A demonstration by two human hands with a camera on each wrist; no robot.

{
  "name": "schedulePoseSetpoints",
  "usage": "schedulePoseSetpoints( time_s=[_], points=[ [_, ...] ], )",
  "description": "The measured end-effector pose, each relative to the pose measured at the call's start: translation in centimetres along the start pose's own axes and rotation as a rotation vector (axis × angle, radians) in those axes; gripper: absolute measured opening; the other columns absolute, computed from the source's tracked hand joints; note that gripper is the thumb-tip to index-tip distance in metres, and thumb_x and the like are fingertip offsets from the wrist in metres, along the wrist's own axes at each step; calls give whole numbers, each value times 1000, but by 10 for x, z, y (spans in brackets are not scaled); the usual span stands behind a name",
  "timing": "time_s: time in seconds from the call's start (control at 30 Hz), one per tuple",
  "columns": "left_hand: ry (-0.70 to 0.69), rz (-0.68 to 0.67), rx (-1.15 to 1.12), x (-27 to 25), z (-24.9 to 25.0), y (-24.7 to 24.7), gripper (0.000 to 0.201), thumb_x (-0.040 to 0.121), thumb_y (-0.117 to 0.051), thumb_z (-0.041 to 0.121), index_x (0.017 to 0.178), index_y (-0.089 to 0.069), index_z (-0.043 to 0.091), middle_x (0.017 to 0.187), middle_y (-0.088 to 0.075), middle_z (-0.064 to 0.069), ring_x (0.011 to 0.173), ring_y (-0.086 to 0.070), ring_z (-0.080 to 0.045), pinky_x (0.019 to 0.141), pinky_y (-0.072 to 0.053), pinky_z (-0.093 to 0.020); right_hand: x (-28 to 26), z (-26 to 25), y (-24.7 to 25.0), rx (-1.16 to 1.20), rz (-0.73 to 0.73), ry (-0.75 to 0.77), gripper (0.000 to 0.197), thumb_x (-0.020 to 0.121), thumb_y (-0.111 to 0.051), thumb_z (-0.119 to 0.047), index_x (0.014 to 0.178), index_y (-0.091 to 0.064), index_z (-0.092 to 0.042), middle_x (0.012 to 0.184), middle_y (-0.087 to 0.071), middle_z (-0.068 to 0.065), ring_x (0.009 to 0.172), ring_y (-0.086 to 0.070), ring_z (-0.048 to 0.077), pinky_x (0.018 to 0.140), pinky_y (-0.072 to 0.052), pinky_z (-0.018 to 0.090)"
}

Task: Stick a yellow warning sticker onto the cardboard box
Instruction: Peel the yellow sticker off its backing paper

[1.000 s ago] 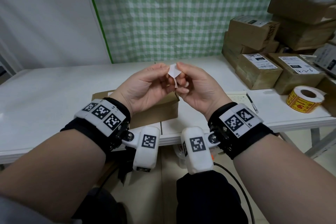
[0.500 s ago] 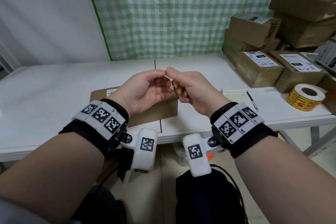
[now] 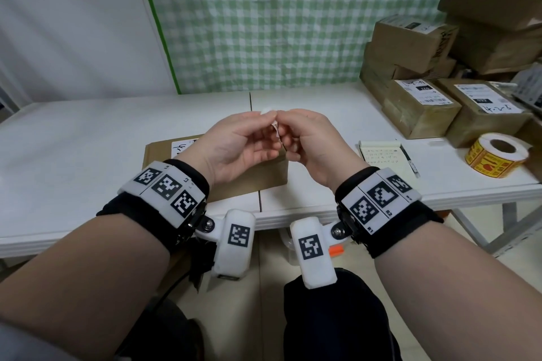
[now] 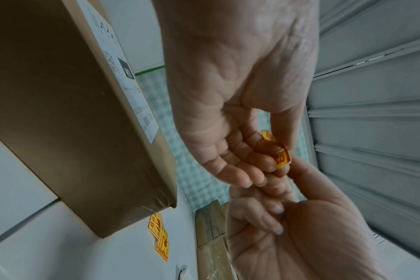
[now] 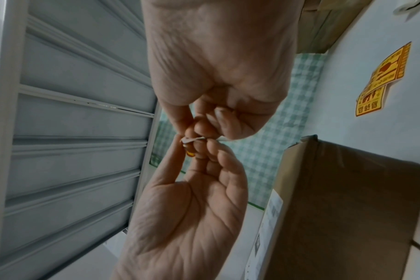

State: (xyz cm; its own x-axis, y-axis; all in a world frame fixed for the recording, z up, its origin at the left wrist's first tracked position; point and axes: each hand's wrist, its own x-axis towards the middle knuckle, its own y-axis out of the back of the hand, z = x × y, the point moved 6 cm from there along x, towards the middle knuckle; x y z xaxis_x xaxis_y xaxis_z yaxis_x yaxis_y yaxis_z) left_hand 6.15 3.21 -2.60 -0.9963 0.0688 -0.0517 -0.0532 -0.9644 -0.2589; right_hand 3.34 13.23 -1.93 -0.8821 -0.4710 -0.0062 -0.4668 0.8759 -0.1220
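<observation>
Both my hands meet above the brown cardboard box [image 3: 164, 152], which lies flat on the white table [image 3: 73, 141] with a white label on top. My left hand [image 3: 264, 120] pinches a small yellow warning sticker [image 4: 283, 159] between thumb and fingers. The right hand [image 3: 286, 117] pinches the white paper edge [image 5: 192, 139] of the same piece, its other fingers curled. From the head view only a sliver of the sticker's white back [image 3: 268, 111] shows above the fingertips. The sticker does not touch the box.
A roll of yellow stickers [image 3: 495, 154] sits at the table's right edge, near a notepad [image 3: 384, 155] and a pen [image 3: 409, 160]. Labelled cardboard boxes [image 3: 419, 105] are stacked at the back right. A loose strip of yellow stickers [image 4: 160, 236] lies beside the box.
The white back of the sticker stood up in plain sight a second ago; now the fingertips of both hands have drawn together over it and it is nearly hidden.
</observation>
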Motion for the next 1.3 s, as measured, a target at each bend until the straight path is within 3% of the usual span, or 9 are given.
schedulePoseSetpoints(
  time_s=[0.1,0.2,0.47,0.6,0.73,0.9,1.1,1.2,1.3],
  points=[
    [-15,3,12,1,1,0,24,92,-50,23,75,-58,8,65,-59,-6,61,-56,-13,58,-48,-20,0,3,-2,-28,-22,-20,38,91,-52,-38,60,-49,-16,48,-43,-1,42,-32,10,41,-26,19],
    [-12,-13,25,1,0,1,26,91,-50,24,71,-58,10,59,-59,-3,59,-55,-12,58,-48,-19,0,3,-4,-38,-46,-26,42,92,-51,-43,60,-48,-16,50,-43,-1,43,-31,10,40,-27,18],
    [28,-27,36,3,-2,5,16,75,-62,22,79,-56,8,66,-63,-4,63,-57,-11,62,-49,-19,-1,6,-7,177,-105,-88,34,93,-52,-35,65,-52,-15,45,-42,-5,41,-30,6,38,-22,15],
    [31,-26,-28,5,-6,7,12,84,-60,19,81,-56,8,78,-57,-8,69,-54,-12,63,-49,-19,0,4,-8,312,-91,-90,36,95,-51,-24,61,-50,-13,42,-39,-7,38,-29,3,35,-19,12],
    [51,-11,-87,7,-7,4,16,81,-60,22,82,-51,8,81,-45,-10,75,-48,-17,78,-42,-27,-2,3,-8,442,-59,-119,31,95,-50,-18,65,-46,-11,40,-40,-6,30,-35,4,33,-17,11],
    [42,-23,-95,4,-4,1,13,79,-56,20,72,-50,11,69,-45,-5,65,-48,-12,63,-44,-20,-3,8,-7,546,-33,-175,32,94,-52,-17,63,-45,-11,38,-45,-4,32,-40,3,31,-18,9],
    [36,-56,-141,1,-1,-2,25,81,-54,18,61,-67,16,77,-47,-7,63,-49,-11,61,-45,-18,-5,7,-7,649,-41,-205,32,94,-51,-17,63,-45,-11,37,-44,-5,29,-43,4,33,-15,9],
    [56,-50,-146,3,-2,-2,20,85,-54,17,75,-69,10,80,-56,-8,71,-52,-15,65,-48,-20,-2,7,-6,627,-30,-188,31,94,-52,-19,63,-46,-13,37,-44,-6,28,-38,3,32,-16,9],
    [107,33,-155,6,-5,2,26,81,-60,19,99,-56,0,84,-53,-12,87,-50,-24,79,-46,-27,0,3,-3,454,-46,-123,38,93,-53,-29,59,-44,-15,41,-38,-7,34,-28,3,33,-18,12]
  ],
)
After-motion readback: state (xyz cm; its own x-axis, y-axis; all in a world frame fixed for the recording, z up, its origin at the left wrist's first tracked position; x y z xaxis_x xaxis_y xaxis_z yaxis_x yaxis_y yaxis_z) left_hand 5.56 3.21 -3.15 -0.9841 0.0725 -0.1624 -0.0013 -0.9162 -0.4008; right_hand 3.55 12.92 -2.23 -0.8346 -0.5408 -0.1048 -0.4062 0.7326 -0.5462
